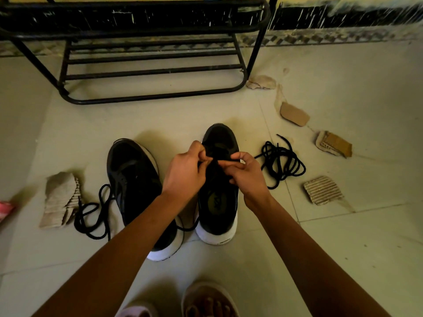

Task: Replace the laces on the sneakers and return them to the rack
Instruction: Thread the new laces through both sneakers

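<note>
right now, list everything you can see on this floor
rack: one, black metal, at the back by the wall
sneakers: two, black with white soles, side by side at centre
loose laces: two bundles, black, one on each outer side of the sneakers
held lace: one, black, over the right-side sneaker
cardboard: five scraps, brown, one left, four right
red thing: one, left edge, cut off, cannot tell what
sandals: two, pink and tan, bottom edge
left hand: pinches the held lace
right hand: pinches the held lace
</note>
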A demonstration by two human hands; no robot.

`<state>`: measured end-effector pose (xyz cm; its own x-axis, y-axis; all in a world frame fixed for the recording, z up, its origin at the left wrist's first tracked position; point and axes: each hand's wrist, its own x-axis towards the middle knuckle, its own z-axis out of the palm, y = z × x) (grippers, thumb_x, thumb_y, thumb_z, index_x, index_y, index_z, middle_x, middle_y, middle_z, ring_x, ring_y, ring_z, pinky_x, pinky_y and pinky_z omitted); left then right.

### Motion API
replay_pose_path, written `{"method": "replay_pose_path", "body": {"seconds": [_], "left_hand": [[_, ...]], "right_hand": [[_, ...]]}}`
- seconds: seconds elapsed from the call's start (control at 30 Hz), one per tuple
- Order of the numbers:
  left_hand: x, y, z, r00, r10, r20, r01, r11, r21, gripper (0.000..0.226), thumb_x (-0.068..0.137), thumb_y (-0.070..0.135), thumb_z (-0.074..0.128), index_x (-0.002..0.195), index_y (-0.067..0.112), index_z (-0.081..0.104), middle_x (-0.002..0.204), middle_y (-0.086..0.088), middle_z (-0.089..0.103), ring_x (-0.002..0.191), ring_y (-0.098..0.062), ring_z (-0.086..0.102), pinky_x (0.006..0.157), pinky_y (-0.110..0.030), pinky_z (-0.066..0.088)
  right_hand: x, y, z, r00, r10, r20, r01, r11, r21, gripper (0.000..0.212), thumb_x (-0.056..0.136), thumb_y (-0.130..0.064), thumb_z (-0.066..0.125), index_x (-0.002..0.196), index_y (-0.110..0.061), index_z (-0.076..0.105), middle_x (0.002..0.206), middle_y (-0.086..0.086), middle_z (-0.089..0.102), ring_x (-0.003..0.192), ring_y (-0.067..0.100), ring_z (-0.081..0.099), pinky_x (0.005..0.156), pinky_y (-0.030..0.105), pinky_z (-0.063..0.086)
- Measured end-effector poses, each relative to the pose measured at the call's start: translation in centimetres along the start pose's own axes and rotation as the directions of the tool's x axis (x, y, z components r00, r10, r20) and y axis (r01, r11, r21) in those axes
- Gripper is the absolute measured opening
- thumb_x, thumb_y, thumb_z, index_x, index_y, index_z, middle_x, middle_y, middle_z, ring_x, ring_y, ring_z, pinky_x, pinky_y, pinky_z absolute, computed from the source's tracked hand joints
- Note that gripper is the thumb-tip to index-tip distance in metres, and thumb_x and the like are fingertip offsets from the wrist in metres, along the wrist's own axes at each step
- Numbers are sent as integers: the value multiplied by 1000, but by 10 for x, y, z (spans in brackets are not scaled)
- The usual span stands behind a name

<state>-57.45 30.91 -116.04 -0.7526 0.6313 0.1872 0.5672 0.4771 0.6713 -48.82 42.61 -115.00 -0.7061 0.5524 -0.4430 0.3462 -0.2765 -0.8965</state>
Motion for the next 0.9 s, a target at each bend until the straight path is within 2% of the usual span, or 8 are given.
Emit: {"method": "replay_pose_path", "body": {"seconds": [0.07, 0.17, 0.33, 0.47, 0.6, 0.7, 0.8, 0.9], "left_hand": [[0, 1, 1, 1000, -21, -11, 21, 999, -25, 27, 87, 9, 62, 81, 19, 38, 83, -1, 71, 85, -13, 70, 64, -34, 55], [2, 3, 1, 997, -82, -15, 81, 995, -59, 28, 84, 9, 67, 78, 18, 41, 76, 5, 67, 84, -11, 69, 58, -21, 49], [9, 3, -6, 994, -80, 75, 80, 997, -7, 24, 81, 21, 70, 82, 22, 46, 86, 1, 67, 89, -15, 64, 71, -35, 52], [13, 9, -21, 982, -117, 146, 107, 991, 77, 35, 68, 49, 74, 73, 21, 53, 83, 4, 54, 82, -11, 49, 68, -25, 42], [12, 12, -30, 766, -264, 586, 196, 964, 178, 43, 64, 53, 78, 67, 17, 54, 55, 5, 60, 53, -9, 58, 56, -21, 41], [7, 11, -25, 753, -293, 589, 243, 956, 165, 38, 78, 44, 70, 72, 11, 54, 57, -5, 66, 50, -13, 65, 54, -23, 51], [5, 15, -22, 735, -359, 575, 386, 919, 80, 30, 88, 32, 61, 82, 3, 60, 63, -11, 67, 56, -22, 68, 55, -27, 57], [6, 17, -22, 699, -408, 588, 439, 893, 98, 19, 89, 22, 54, 75, 9, 58, 56, -7, 65, 54, -20, 67, 52, -25, 56]], "right_hand": [[1, 5, 0, 997, -76, -7, 76, 995, -71, 26, 85, 5, 60, 89, -17, 47, 91, 6, 71, 71, 5, 64, 60, 14, 50], [4, 10, 2, 981, -191, -37, 181, 967, -176, 28, 82, 3, 66, 86, -19, 49, 89, 11, 72, 84, 16, 69, 84, 37, 56], [2, 12, 6, 969, -241, -50, 230, 960, -160, 32, 79, 5, 64, 82, -20, 45, 81, 6, 68, 79, 20, 64, 84, 46, 52], [0, 13, 3, 975, -200, -101, 201, 980, -6, 31, 81, 11, 58, 82, -16, 42, 76, 5, 63, 69, 13, 59, 73, 35, 51], [-2, 14, 0, 977, -150, -154, 174, 972, 157, 31, 85, 12, 51, 83, -16, 39, 73, 3, 60, 65, 8, 61, 62, 20, 48], [-5, 11, 1, 974, -143, -175, 188, 943, 276, 29, 87, 12, 49, 82, -15, 39, 72, 2, 61, 71, 8, 65, 71, 22, 51], [-6, 4, -5, 978, -101, -180, 187, 805, 563, 28, 91, 12, 41, 83, -15, 38, 73, 8, 59, 76, 17, 69, 83, 32, 54], [-4, -7, -25, 989, -45, -142, 137, 648, 749, 23, 90, 8, 40, 81, -13, 40, 64, 6, 60, 66, 17, 67, 72, 32, 59]]}}
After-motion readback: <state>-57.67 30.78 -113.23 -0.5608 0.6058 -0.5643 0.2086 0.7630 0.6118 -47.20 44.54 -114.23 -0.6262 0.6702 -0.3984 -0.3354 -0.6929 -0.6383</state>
